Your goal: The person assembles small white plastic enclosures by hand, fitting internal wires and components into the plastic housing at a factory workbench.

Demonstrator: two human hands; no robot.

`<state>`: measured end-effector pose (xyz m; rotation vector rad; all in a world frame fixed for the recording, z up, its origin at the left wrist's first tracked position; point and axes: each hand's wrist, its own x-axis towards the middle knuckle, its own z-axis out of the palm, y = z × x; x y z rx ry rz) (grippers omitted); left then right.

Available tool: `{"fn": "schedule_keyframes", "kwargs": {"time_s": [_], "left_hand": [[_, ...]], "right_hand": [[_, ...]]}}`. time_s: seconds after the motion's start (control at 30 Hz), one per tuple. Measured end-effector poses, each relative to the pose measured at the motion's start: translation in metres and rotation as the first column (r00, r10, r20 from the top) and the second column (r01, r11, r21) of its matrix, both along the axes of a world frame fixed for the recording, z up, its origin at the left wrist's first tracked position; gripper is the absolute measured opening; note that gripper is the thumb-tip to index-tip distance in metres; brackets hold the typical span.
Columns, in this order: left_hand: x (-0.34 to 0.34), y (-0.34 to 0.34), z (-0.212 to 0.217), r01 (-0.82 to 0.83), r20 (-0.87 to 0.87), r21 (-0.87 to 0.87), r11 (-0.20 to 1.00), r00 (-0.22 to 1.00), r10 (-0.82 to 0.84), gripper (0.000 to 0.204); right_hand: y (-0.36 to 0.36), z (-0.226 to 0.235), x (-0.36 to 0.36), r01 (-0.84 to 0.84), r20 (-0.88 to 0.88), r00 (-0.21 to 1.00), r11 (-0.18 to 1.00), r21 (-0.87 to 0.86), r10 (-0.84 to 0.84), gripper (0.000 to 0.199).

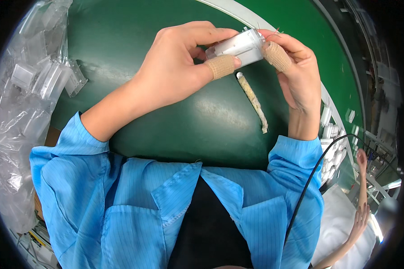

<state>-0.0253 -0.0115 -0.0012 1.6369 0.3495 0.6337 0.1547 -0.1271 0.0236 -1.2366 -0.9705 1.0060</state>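
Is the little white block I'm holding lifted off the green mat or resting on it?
Lifted: both hands pinch the white block above the green mat.

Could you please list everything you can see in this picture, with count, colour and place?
small plastic part: one, white and clear, held up between both hands over the mat
stick: one, beige and rough, lying on the mat below the part
green mat: one, dark green, covering the work surface
clear plastic pieces: several, see-through, on plastic film at the left
white parts: several, at the right edge of the table
black cable: one, running down at the right
other person's hands: two, lower right
left hand: one, beige finger cot on thumb
right hand: one, beige finger cot
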Motion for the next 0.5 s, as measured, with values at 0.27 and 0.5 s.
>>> {"fn": "schedule_keyframes", "kwargs": {"time_s": [0.27,0.5], "left_hand": [[-0.0055,-0.0018,0.0043,0.067,-0.09,0.12,0.991,0.994,-0.057,0.036],[-0.0057,-0.0034,0.0027,0.034,-0.072,0.097,0.995,0.997,-0.027,0.034]], "right_hand": [[-0.0003,-0.0036,-0.0077,0.037,0.03,0.999,0.998,0.041,-0.038,0.016],[-0.0035,-0.0016,-0.0067,0.019,0.045,0.999,1.0,0.023,-0.02,0.02]]}}
